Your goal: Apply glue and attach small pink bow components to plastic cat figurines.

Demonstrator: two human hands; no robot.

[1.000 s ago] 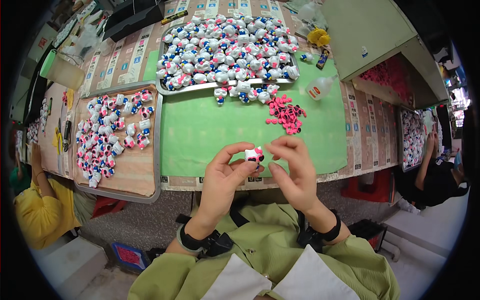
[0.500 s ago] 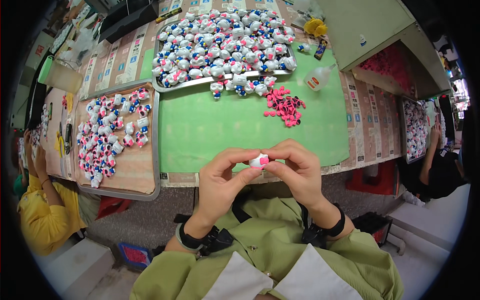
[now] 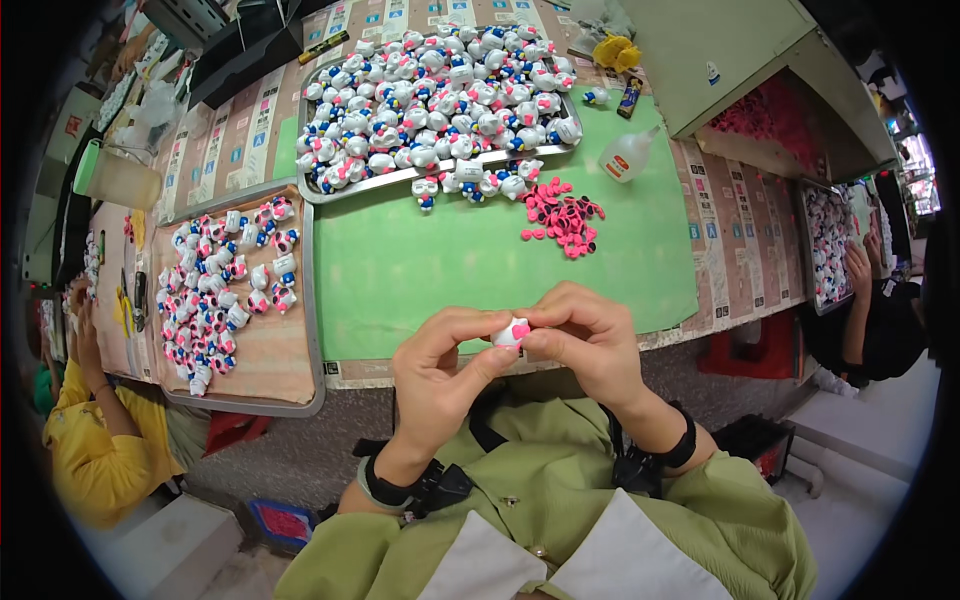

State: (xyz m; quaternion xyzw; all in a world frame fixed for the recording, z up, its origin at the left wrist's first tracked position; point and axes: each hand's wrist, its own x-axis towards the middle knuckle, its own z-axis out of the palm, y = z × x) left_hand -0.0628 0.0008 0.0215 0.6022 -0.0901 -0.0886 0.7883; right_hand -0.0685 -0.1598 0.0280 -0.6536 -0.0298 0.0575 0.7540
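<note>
Between both hands' fingertips (image 3: 478, 362) sits a small white figurine (image 3: 510, 333).

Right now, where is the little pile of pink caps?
In the head view, the pink caps lie on the green mat, right of centre, just below the big metal tray and left of the squeeze bottle.

Glossy plastic figurine (image 3: 510, 332) (matt green mat (image 3: 420, 270))

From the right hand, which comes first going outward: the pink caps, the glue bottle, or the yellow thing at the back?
By the head view, from the right hand:
1. Pink caps, a loose pile on the green mat just beyond the hand.
2. Glue bottle, lying farther back, to the right.
3. Yellow thing, at the table's far edge.
</note>
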